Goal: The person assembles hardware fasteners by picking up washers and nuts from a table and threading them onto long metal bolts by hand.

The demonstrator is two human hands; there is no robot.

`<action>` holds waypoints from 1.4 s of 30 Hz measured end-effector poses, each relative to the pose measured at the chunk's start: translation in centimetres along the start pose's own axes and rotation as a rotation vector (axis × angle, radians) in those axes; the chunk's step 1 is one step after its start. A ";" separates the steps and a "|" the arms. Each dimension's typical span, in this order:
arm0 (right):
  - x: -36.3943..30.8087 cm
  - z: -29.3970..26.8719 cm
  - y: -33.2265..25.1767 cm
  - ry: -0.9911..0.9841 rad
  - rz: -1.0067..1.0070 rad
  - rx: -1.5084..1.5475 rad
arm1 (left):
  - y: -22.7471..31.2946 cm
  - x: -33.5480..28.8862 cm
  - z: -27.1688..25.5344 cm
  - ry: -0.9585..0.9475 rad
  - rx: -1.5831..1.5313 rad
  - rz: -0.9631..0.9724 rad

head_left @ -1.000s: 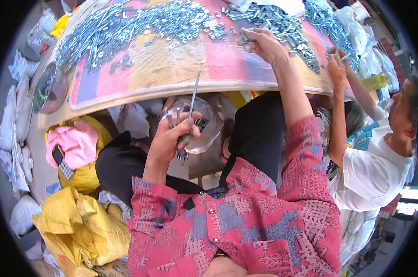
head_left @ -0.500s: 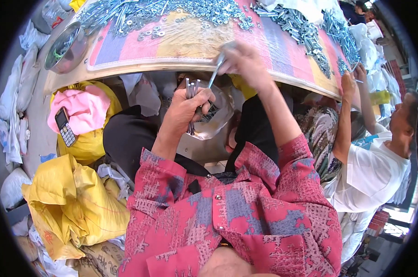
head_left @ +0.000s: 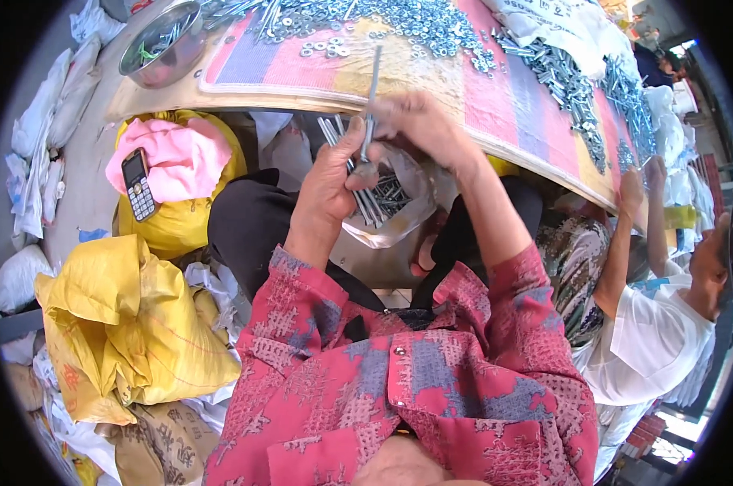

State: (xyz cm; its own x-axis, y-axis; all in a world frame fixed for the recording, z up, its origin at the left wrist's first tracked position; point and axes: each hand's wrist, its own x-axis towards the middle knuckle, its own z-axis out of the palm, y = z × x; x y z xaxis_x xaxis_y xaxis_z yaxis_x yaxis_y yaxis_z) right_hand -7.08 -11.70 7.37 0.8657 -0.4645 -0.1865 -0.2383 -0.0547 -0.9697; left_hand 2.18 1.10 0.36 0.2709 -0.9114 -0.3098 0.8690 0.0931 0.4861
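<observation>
Over the gap at the table's front edge, my left hand [head_left: 334,174] is closed round several thin metal bolts [head_left: 369,209], which jut out above and below the fist. A long bolt [head_left: 375,73] stands upright at its thumb. Beside it my right hand [head_left: 427,130] reaches in from the right, its fingertips smeared by motion; whether they grip the upright bolt I cannot tell. Under both hands, a clear plastic bag [head_left: 419,212] holds more bolts, partly hidden by my left hand.
Washers and nuts [head_left: 439,32] lie heaped on the striped mat [head_left: 301,73], with bolts [head_left: 549,85] to the right. A metal bowl [head_left: 172,61] stands at far left. A phone [head_left: 138,185] rests on pink cloth [head_left: 184,154]. Another person [head_left: 650,324] works at right.
The whole view has shifted slightly. My right hand has come down and closer to my left hand. The long bolt between them now points straight up, and the bolts in my left hand lean more.
</observation>
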 end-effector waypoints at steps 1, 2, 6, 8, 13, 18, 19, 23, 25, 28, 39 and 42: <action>1.9 -1.5 0.4 0.125 -0.203 -0.165 | 0.8 0.2 0.0 -0.095 -0.013 0.021; 3.0 -1.6 -1.6 0.286 -0.216 -0.311 | 1.7 0.0 -0.1 -0.182 -0.028 0.053; 12.2 -3.1 2.0 0.385 -0.427 -0.825 | 1.8 -0.2 0.5 -0.044 0.060 0.192; 13.9 -1.8 3.2 0.520 -0.507 -1.021 | 1.7 -0.1 0.4 0.042 0.111 0.195; 13.3 -1.8 3.8 0.656 -0.677 -1.064 | 1.5 -0.1 0.5 0.144 0.261 0.241; 4.3 -2.6 1.2 0.381 -0.099 0.070 | 0.1 0.2 1.1 -0.001 0.421 0.155; 3.7 -3.0 1.4 0.368 -0.096 0.203 | -0.2 0.3 1.3 -0.038 0.432 0.134; 2.6 -4.1 2.3 0.402 -0.125 0.370 | -0.8 0.1 1.8 -0.116 0.337 -0.006; 1.2 -3.9 1.8 0.586 -0.252 -0.368 | -0.9 0.3 1.8 -0.136 0.303 -0.042; 0.6 -2.9 3.6 0.419 -0.644 -0.924 | -1.0 1.4 0.9 -0.063 0.169 -0.035; 10.3 -10.0 4.7 0.776 -0.654 -1.390 | -0.3 0.8 1.6 0.031 0.308 0.100; 9.1 -8.4 3.1 0.838 -0.647 -1.212 | 0.1 0.0 2.1 0.042 0.372 0.116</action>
State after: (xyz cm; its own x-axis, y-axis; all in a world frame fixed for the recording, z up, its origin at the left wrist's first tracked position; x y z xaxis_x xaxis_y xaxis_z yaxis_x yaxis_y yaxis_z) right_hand -3.68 -23.50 3.97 0.5790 -0.3934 0.7141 -0.4895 -0.8682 -0.0813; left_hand 1.36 0.27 2.10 0.3821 -0.8854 -0.2648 0.6242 0.0360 0.7805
